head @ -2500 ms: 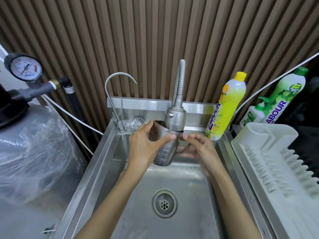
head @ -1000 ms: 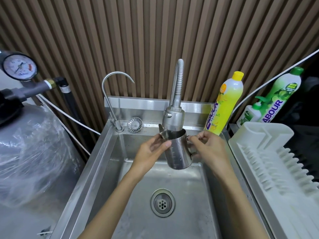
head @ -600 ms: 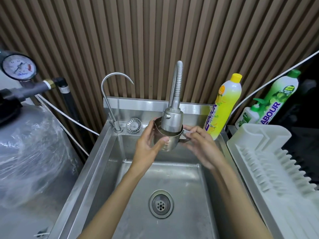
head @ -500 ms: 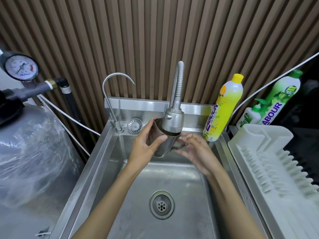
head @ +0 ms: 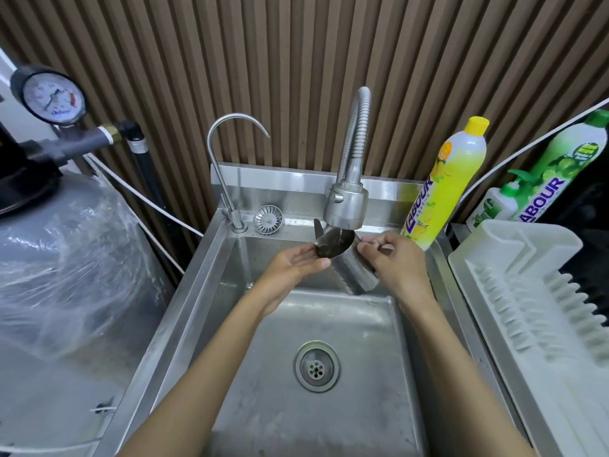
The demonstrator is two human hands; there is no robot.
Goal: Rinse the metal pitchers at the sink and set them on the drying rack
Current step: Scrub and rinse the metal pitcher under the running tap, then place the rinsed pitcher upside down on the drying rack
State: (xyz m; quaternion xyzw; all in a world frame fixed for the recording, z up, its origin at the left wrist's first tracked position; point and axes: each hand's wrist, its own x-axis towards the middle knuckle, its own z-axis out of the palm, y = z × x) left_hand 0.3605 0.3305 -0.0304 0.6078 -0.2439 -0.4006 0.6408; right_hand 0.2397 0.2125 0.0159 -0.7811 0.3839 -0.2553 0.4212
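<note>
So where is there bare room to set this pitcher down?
The white drying rack right of the sink holds nothing on its ribbed bed. The basin floor around the drain is also bare. The back ledge is crowded: thin tap, strainer, spray faucet, yellow bottle.
</note>
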